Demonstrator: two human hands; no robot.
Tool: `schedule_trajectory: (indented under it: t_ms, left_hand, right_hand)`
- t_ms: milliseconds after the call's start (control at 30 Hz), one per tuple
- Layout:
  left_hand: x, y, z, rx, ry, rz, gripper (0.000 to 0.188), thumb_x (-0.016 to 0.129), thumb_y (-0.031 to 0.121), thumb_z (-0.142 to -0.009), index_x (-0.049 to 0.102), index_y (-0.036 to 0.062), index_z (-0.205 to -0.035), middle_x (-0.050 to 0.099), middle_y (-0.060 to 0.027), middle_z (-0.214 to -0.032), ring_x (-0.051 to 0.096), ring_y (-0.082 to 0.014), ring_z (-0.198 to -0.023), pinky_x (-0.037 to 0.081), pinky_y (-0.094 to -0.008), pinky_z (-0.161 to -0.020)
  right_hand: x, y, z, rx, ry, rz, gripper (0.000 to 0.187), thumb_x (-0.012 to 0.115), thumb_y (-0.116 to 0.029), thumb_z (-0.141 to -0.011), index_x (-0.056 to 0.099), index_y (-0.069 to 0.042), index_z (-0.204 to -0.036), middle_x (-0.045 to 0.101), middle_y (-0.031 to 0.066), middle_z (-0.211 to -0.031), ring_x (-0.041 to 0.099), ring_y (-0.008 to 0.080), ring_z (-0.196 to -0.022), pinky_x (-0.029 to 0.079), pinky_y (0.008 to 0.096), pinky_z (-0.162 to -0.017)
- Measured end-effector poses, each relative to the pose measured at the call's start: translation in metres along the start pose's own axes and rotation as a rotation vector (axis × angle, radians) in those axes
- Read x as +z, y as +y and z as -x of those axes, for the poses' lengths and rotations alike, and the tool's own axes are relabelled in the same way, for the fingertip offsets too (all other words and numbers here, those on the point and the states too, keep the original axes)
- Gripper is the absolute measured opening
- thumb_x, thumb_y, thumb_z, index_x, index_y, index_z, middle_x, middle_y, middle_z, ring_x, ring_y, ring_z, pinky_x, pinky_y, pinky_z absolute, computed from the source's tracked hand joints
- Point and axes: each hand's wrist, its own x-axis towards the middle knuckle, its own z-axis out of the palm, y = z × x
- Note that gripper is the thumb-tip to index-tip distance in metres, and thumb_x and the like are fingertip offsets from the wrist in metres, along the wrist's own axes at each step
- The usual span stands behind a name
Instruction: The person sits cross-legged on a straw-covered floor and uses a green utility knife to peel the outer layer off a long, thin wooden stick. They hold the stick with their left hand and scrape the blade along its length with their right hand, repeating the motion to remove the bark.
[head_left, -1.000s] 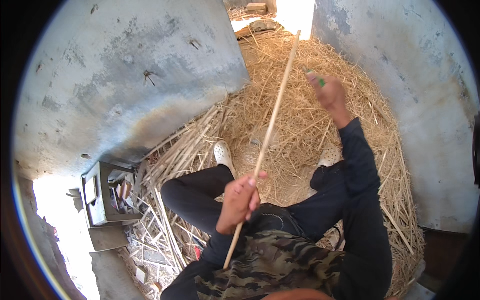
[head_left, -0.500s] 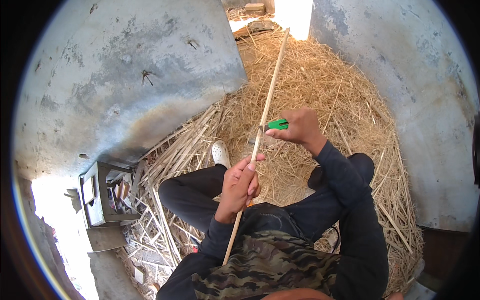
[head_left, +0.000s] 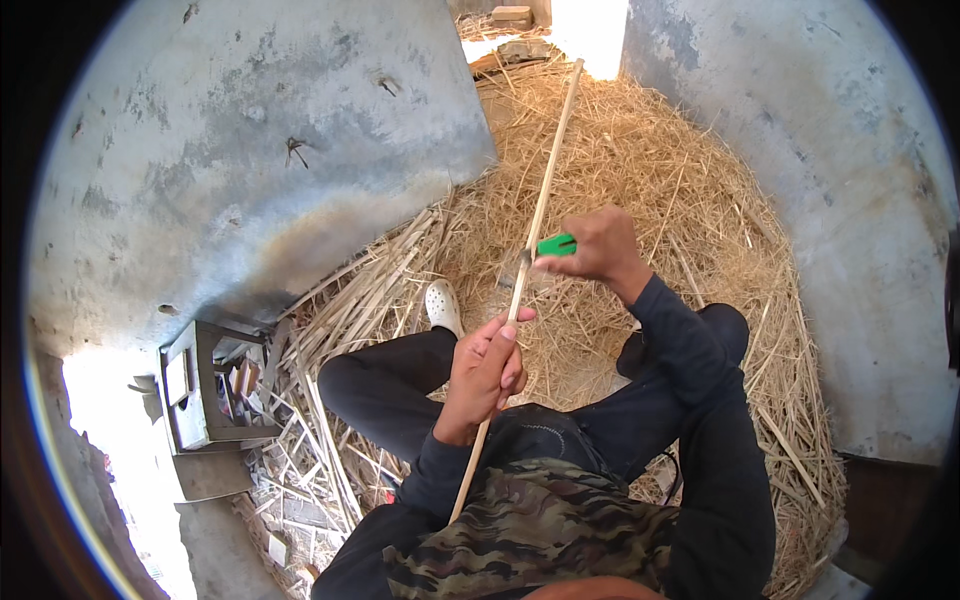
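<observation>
A long, thin, pale stick [head_left: 551, 175], apparently bamboo or wood, slants from my lap up and away over the straw. My left hand [head_left: 480, 372] is closed around its lower part, with the thumb lying along it. In my right hand [head_left: 606, 248] is a green-handled utility knife [head_left: 556, 245], gripped from above. The knife's dark front end rests against the stick, some way beyond my left hand. How far the blade bites into the stick is too small to tell.
Loose straw and shavings [head_left: 640, 150] cover the ground. Split strips [head_left: 335, 285] pile up at the left, beside a small open cabinet [head_left: 225, 390] with clutter inside. Grey walls [head_left: 370, 130] stand on both sides. My foot in a white clog [head_left: 442, 305] lies near the stick.
My right hand and the knife have shifted only slightly, with some blur at the fingers. The stick and my left hand have moved a little to the right.
</observation>
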Motion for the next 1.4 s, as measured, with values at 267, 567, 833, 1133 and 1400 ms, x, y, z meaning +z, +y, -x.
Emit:
schedule_trajectory:
  t_ms: [267,567,833,1133,1400]
  left_hand:
    - [-0.013,-0.011,0.036,-0.053,-0.017,-0.048,0.035,0.04,0.02,-0.103,0.051,-0.0035,-0.126,0.042,0.0028,-0.05,0.033,-0.0036,-0.034,0.029,-0.0185,-0.036]
    - [-0.012,-0.002,0.018,-0.054,-0.086,0.199,0.035,0.037,0.021,-0.103,0.047,-0.0046,-0.126,0.036,0.0042,-0.048,0.03,-0.0037,-0.032,0.028,-0.0193,-0.038]
    - [0.0,0.001,0.007,-0.055,-0.026,0.246,0.031,0.039,0.02,-0.102,0.047,-0.0034,-0.12,0.034,0.0067,-0.046,0.027,-0.0025,-0.031,0.025,-0.019,-0.036]
    - [-0.009,-0.005,0.006,-0.027,-0.024,0.106,0.033,0.038,0.022,-0.103,0.046,-0.0034,-0.122,0.035,0.0063,-0.048,0.028,-0.0026,-0.032,0.026,-0.0189,-0.039]
    - [-0.011,-0.037,0.062,-0.264,-0.058,0.024,0.031,0.042,0.023,-0.102,0.053,-0.0013,-0.117,0.034,0.0052,-0.045,0.028,-0.0054,-0.031,0.03,-0.0211,-0.039]
  right_hand:
    - [-0.036,0.071,-0.014,0.394,-0.022,-0.039,0.073,0.036,-0.08,-0.083,0.051,-0.017,-0.049,0.032,-0.0053,-0.041,0.029,0.0112,-0.034,0.025,0.0294,-0.035]
    - [-0.032,-0.044,0.016,-0.03,-0.103,-0.247,0.072,0.057,-0.081,-0.068,0.048,-0.013,-0.048,0.043,0.0064,-0.042,0.049,0.0271,-0.039,0.035,0.0382,-0.039]
    - [-0.026,-0.021,0.009,-0.029,-0.086,-0.074,0.074,0.055,-0.084,-0.065,0.046,-0.012,-0.048,0.042,0.0057,-0.042,0.049,0.0248,-0.038,0.036,0.0372,-0.039]
    - [-0.015,-0.021,0.009,-0.072,-0.104,-0.051,0.074,0.057,-0.084,-0.062,0.046,-0.013,-0.048,0.042,0.0062,-0.042,0.048,0.0242,-0.038,0.036,0.0368,-0.039]
    - [-0.028,0.117,-0.012,0.706,-0.208,0.205,0.078,0.031,-0.08,-0.085,0.052,-0.012,-0.052,0.038,-0.0007,-0.042,0.041,0.015,-0.038,0.03,0.0328,-0.04]
